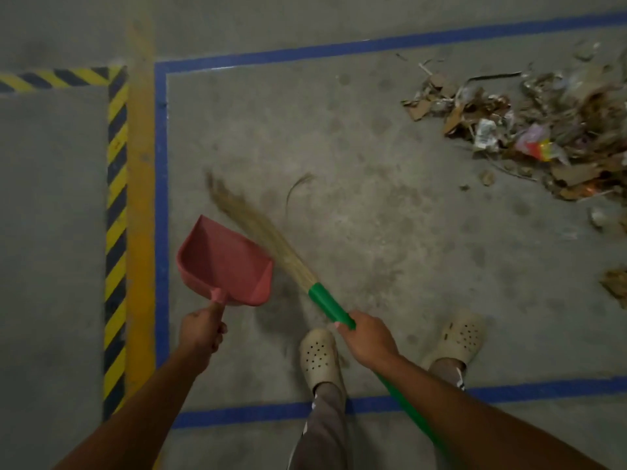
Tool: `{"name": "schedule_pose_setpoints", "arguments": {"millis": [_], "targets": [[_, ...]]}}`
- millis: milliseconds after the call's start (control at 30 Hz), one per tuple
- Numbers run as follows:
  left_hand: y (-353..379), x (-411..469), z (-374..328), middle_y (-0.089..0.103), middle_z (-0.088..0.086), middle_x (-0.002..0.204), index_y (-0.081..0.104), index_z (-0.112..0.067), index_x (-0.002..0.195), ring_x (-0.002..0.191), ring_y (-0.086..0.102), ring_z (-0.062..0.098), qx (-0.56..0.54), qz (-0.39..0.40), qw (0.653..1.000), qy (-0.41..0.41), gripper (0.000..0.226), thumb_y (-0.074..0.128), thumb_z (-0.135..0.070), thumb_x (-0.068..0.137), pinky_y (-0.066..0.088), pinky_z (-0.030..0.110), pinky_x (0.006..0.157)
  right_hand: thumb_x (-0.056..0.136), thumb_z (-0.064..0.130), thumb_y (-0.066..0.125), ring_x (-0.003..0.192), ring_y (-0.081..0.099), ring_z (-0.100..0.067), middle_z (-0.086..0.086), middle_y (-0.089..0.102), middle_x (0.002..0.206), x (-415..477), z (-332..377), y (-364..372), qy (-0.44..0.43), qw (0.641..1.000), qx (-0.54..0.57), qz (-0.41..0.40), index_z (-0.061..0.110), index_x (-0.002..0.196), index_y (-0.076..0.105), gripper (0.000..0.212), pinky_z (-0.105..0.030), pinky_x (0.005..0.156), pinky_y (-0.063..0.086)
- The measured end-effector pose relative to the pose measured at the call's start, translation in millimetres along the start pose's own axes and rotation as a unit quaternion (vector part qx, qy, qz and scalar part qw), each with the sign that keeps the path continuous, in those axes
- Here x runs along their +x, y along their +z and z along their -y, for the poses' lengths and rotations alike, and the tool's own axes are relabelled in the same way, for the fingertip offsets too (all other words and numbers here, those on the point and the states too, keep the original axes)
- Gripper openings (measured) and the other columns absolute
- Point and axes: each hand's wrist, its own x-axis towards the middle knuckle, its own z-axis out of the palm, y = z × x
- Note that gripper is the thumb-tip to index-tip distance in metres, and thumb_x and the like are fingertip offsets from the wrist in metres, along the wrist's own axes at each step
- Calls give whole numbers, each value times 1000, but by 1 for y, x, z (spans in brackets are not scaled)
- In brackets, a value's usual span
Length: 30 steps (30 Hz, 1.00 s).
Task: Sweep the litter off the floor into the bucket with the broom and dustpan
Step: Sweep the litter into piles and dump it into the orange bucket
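Nearest the camera, two pale perforated shoes (319, 357) stand just inside a blue tape line (509, 391) on the concrete floor (339, 164), turned toward the work ahead. The left hand (200, 330) is curled tight round the short handle of the red dustpan (224, 262), whose open mouth points forward and away from the body, probably so it can be set down facing whatever gets pushed at it. The pan looks empty, and the shadow beside it suggests it is held a little off the ground. The right hand (368, 337) is clamped on the green handle of the broom (327, 301), low down near the head, a grip that likely gives short, controlled strokes with one arm. The straw bristles slant up and left just beside the pan's right wall; they are blurred, so I cannot tell whether they touch it. The litter (529, 130), a heap of torn cardboard, wrappers and scraps, lies well apart at the far right, with stray bits nearer the right shoe, so none appears collected yet. Beyond the pan on the left runs a yellow-and-black striped band (115, 198). The bucket is not in view.
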Motion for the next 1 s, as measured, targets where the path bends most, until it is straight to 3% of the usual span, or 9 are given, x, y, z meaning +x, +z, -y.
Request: {"name": "schedule_pose_setpoints", "arguments": {"millis": [100,233,367,467,633,800,1000], "targets": [[-5,2,11,53,10,57,57,-4,72,41,37,15,-13,3,1000,-9,59,62,-59,92,27,24,37,97,50,54,84,68,-26,-3,68,91,19,-12,0,71,997,-17,12,18,107,67,37,-29,63,48],[-1,1,10,51,7,50,54,-6,66,39,37,14,-20,6,1000,-6,57,64,-56,92,27,23,36,100,49,51,77,71,-32,-17,73,90,41,-37,-22,187,972,94,-105,3,105,69,49,-33,64,55],[9,1,-1,51,7,50,56,-4,68,39,37,14,-19,10,1000,-2,54,61,-50,96,26,23,35,97,52,51,69,69,-34,-17,71,80,47,-44,-51,197,928,196,-250,5,93,67,49,-45,69,60],[22,0,-14,50,5,47,56,-3,67,37,37,14,-25,19,999,7,56,61,-51,96,25,21,34,89,60,47,71,69,-35,-14,70,80,47,-46,-71,156,915,216,-303,13,89,65,50,-50,71,60],[47,0,-38,50,6,46,57,-2,68,38,36,16,-23,18,999,19,51,58,-43,99,24,21,35,97,49,53,71,68,-31,-6,68,77,34,-25,-83,67,941,201,-265,22,88,63,30,-46,69,59],[57,-3,-41,55,14,61,57,-3,70,44,38,19,-37,-5,999,18,46,56,-39,99,26,26,45,100,42,55,74,64,-22,-4,68,86,32,-15,-77,-3,980,103,-171,19,111,67,28,-30,60,46],[46,-33,2,55,12,59,57,-5,70,43,40,16,-59,-30,998,-13,61,64,-62,89,30,25,41,98,48,54,71,66,-17,-1,68,81,20,-18,-68,-73,994,51,-67,21,110,67,32,-38,66,58]]}}
